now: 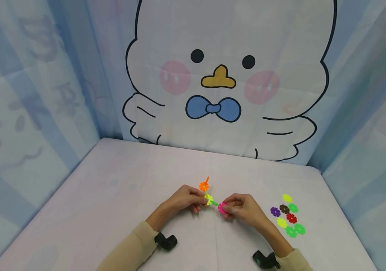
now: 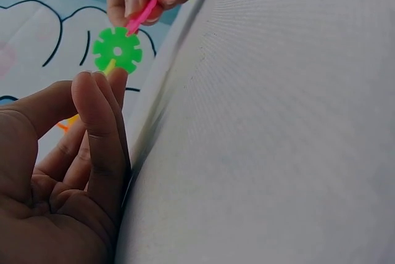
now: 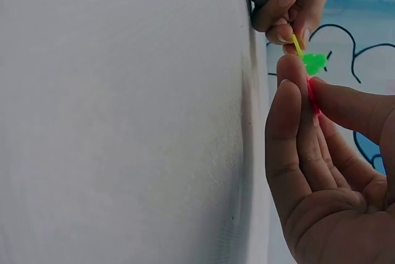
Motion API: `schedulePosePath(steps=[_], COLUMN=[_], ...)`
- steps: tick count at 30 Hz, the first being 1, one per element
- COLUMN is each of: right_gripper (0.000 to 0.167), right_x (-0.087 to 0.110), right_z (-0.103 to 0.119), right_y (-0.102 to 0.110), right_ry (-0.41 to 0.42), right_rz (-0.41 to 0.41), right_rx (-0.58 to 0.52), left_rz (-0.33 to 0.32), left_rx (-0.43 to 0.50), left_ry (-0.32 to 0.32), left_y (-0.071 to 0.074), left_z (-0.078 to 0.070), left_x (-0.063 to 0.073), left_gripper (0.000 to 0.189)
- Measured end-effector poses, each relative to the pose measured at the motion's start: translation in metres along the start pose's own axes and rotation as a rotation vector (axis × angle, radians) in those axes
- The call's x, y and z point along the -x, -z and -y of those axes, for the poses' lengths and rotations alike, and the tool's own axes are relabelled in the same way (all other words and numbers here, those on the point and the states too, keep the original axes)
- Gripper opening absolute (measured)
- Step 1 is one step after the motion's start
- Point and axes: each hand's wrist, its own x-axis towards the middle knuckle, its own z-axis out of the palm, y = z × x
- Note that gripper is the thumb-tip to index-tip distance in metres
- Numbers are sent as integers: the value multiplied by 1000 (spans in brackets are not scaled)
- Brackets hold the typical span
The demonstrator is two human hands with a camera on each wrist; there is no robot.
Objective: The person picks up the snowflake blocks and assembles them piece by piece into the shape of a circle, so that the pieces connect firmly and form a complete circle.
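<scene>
A short chain of notched plastic discs stretches between the two hands above the table. My left hand (image 1: 186,198) pinches the yellow disc (image 1: 209,200) between thumb and fingers. Beyond it, an orange disc (image 1: 203,186) points away, with another orange piece standing edge-on at its tip. In the left wrist view the green disc (image 2: 117,50) faces the camera, slotted between the yellow one and the pink disc (image 2: 143,16). My right hand (image 1: 243,209) grips that pink disc by its edge, right at the green disc's rim. Fingers cover part of the yellow and pink discs.
Several loose notched discs lie at the right of the white table (image 1: 111,188), among them a purple disc (image 1: 275,212), a brown disc (image 1: 284,209) and a red disc (image 1: 291,218). A curtain (image 1: 220,131) with a cartoon bird hangs behind the table's far edge.
</scene>
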Motion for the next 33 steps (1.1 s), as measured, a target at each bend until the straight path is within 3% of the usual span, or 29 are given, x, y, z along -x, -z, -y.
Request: schedulePosePath(steps=[13,20,29,33], right_gripper=[30,29,27,27], right_x=[-4,-6,-4,-4], right_z=[-3,0,1,1], right_y=[-10,-14,-13,-10], right_ry=[-2,11,-73,-53], right_rz=[6,0,-11,-6], right_rx=[-47,-63,-67,-24], left_rz=[-9,-14,7,17], left_rx=[-6,-32,-12,-4], left_ry=[11,-16,-21,-18], left_y=[1,2,0,3], left_z=[4,5,4,2], left_x=[1,3,0,-1], left_gripper=[16,15,17,18])
